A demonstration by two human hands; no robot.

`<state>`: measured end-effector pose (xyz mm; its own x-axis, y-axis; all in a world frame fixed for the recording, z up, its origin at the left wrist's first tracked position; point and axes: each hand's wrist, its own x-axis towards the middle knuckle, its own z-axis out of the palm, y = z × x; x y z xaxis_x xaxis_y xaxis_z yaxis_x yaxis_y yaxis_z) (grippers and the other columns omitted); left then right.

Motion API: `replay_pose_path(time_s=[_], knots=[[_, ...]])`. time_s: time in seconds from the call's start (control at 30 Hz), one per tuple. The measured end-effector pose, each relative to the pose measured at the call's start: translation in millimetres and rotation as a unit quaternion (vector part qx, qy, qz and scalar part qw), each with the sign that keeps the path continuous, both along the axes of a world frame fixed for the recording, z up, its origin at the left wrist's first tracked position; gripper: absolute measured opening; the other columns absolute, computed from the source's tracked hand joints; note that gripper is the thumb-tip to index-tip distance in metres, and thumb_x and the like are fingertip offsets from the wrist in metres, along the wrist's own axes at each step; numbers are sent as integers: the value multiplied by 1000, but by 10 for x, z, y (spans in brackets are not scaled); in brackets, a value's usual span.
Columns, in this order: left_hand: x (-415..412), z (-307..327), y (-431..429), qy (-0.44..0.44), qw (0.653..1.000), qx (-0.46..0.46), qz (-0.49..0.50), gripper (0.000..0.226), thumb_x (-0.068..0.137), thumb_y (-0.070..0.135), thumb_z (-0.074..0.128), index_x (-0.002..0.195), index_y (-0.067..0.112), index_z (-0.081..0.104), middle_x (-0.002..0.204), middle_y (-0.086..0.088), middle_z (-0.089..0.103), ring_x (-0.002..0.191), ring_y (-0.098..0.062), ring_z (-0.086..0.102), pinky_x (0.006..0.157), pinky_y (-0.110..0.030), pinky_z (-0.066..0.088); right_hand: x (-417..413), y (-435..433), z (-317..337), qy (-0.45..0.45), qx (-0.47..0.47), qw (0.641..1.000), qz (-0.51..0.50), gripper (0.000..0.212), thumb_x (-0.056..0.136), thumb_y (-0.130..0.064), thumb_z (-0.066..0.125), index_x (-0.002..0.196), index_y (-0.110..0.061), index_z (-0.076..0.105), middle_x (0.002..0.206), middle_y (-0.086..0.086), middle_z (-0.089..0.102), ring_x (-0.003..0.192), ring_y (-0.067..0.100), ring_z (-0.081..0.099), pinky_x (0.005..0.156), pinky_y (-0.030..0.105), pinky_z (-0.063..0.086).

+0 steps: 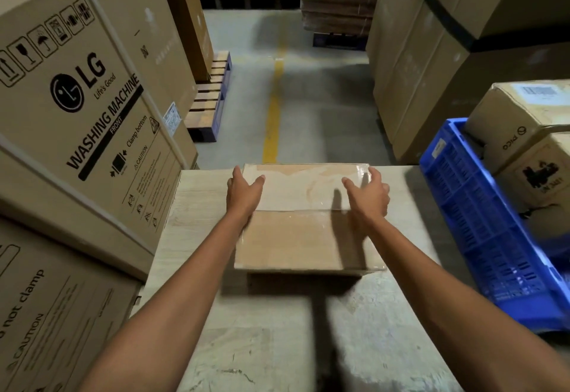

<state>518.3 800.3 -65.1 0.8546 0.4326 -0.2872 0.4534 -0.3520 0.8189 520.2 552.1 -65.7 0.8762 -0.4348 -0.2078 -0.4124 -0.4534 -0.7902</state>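
On the pale, scuffed wooden tabletop [277, 330] close to the person, a flat brown cardboard box sealed with clear glossy tape [308, 237] lies towards the far edge, flaps shut. Both forearms reach out to it. The left hand [245, 196] lies against the box's left side with fingers straight and the thumb laid over the top face. The right hand [368, 196] rests on the top near the far right corner, fingers spread and only lightly bent. Neither is closed round the box.

The box looks packed and taped already. What seems left is to press in, lift or slide it, and carry it off.

A blue slatted plastic crate [481, 222] crowds the table's right edge, holding small brown cartons [524, 120]. Large printed washing-machine cartons [77, 98] hem in the left. Beyond the table, a yellow painted line [273, 114] runs down the grey floor between a wooden pallet [209, 98] and tall stacked cartons [416, 68].
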Motion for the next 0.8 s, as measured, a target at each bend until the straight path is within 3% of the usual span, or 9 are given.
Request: replay_pose_path(time_s=[0.13,0.2,0.27,0.33,0.47,0.6,0.7,0.8], knots=[[-101,306,-76,-46,998,12,49,67,97,59,46,153,24,31,152,-11,32,134,-33,42,104,-41,36,-93,12,267,-52,8,996,-68,68,93,-58,58,151,-31,36,145,15,38,133,36,39,103,51,40],[-162,437,-92,-72,995,13,74,58,98,60,42,143,24,47,140,-10,39,115,-28,50,92,-33,37,-157,41,398,-64,34,991,-109,64,93,-62,54,146,-28,42,143,15,40,132,35,39,100,46,39],[-246,514,-99,-107,989,12,97,48,98,58,45,131,25,57,126,-8,45,98,-21,50,84,-28,35,-235,56,470,-88,61,984,-139,59,92,-62,56,137,-24,49,140,16,43,130,33,41,92,37,36],[-354,520,-97,-134,985,16,104,41,97,54,51,126,25,58,121,-8,46,92,-21,52,80,-28,38,-325,62,460,-120,85,977,-153,54,91,-57,62,129,-20,51,135,15,47,127,31,43,89,30,32],[-670,354,-71,-160,981,25,105,29,97,35,60,123,23,57,118,-8,47,89,-20,56,71,-26,38,-602,44,240,-153,121,972,-134,39,89,-39,70,114,-22,46,123,6,49,117,30,52,89,34,45],[-1041,142,-64,-172,978,51,103,31,97,24,61,126,18,54,115,-5,45,82,19,47,60,-6,34,-904,22,44,-149,93,978,-113,41,82,-37,70,111,-24,43,117,3,48,108,27,55,87,45,54],[-1242,68,-83,-185,974,115,62,32,96,19,62,127,12,57,118,-6,44,91,3,47,77,-19,44,-1085,33,4,-124,14,988,-93,44,84,-40,67,118,-25,43,124,3,47,116,25,51,95,54,50],[-1297,11,-73,-259,926,275,-7,22,86,6,69,108,6,67,115,-12,46,106,-25,48,84,-38,52,-1195,177,53,-124,-165,978,-31,50,85,-35,69,128,-18,51,140,7,44,132,27,41,109,61,28]])
